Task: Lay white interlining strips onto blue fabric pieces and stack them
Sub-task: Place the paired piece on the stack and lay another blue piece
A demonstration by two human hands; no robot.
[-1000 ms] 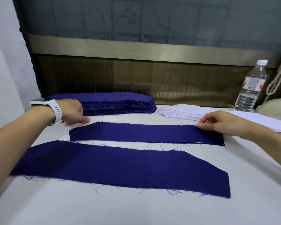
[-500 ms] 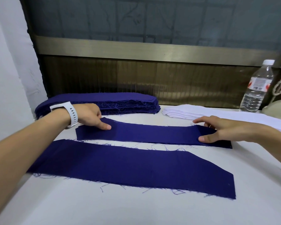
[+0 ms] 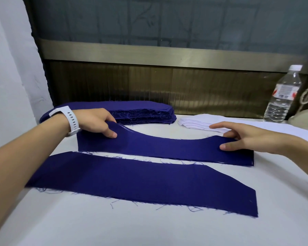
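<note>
Left grip [image 3: 94,123] and right grip [image 3: 242,137] reach forward, each pinching, thumb on top.

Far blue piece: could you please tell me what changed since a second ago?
The left hand and right hand pinched the far blue piece at its ends and lifted its far edge. The near blue piece, blue stack, white strips and bottle stayed put.
</note>
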